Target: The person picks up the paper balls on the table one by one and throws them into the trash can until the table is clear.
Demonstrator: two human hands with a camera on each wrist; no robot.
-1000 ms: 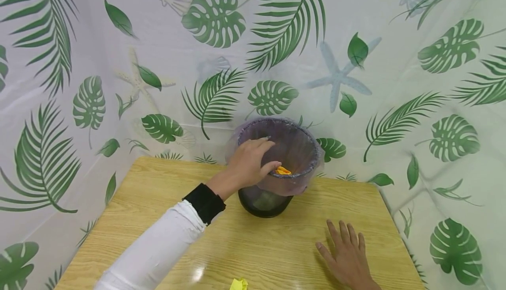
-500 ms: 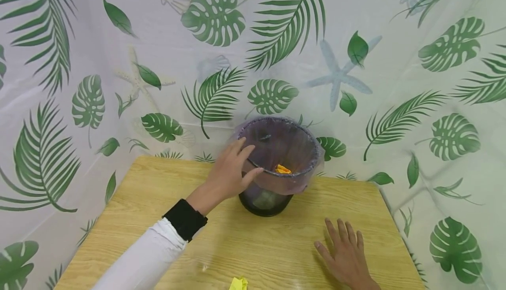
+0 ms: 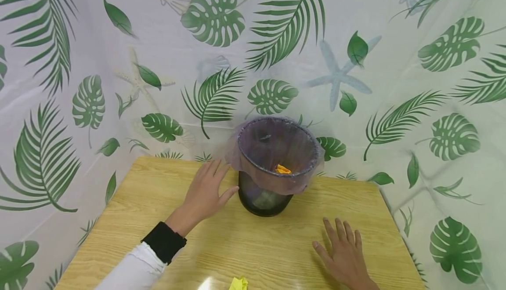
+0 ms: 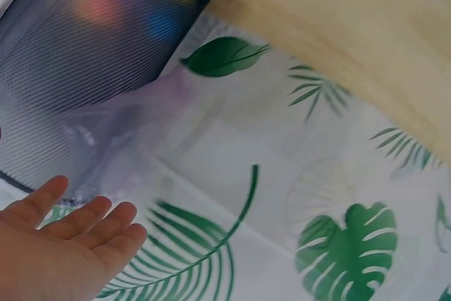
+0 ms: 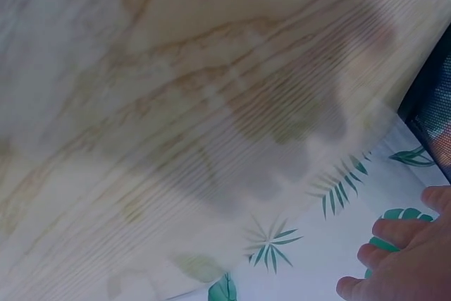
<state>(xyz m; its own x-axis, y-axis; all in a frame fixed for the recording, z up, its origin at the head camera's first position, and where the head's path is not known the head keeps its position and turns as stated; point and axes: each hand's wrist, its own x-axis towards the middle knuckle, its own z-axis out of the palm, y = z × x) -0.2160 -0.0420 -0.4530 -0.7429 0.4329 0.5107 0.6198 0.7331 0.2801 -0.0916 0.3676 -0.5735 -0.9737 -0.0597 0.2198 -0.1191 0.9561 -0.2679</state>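
Note:
A dark mesh trash bin (image 3: pixel 258 200) stands upright at the back of the table, lined with a thin purple bag (image 3: pixel 282 185) folded over its rim. Crumpled orange paper (image 3: pixel 283 169) shows inside. Just left of the bin is my left hand (image 3: pixel 207 189), holding nothing, fingers extended and thumb spread. The left wrist view shows that hand (image 4: pixel 63 255) near the bag, and blurred coloured pieces through the mesh (image 4: pixel 106 54). My right hand (image 3: pixel 345 255) is over the table's right part, fingers spread, nothing in it. A crumpled yellow piece (image 3: pixel 239 284) lies at the bottom edge of the head view.
The wood-grain table (image 3: pixel 158 193) ends close behind the bin. A white curtain (image 3: pixel 276 30) printed with leaves, shells and starfish hangs along the back and both sides. The left wrist wears a black band (image 3: pixel 164 242).
My left hand has moved from over the bin's rim leftward and down toward the table, beside the bin. The right hand has barely shifted; the bin and both crumpled pieces stay put.

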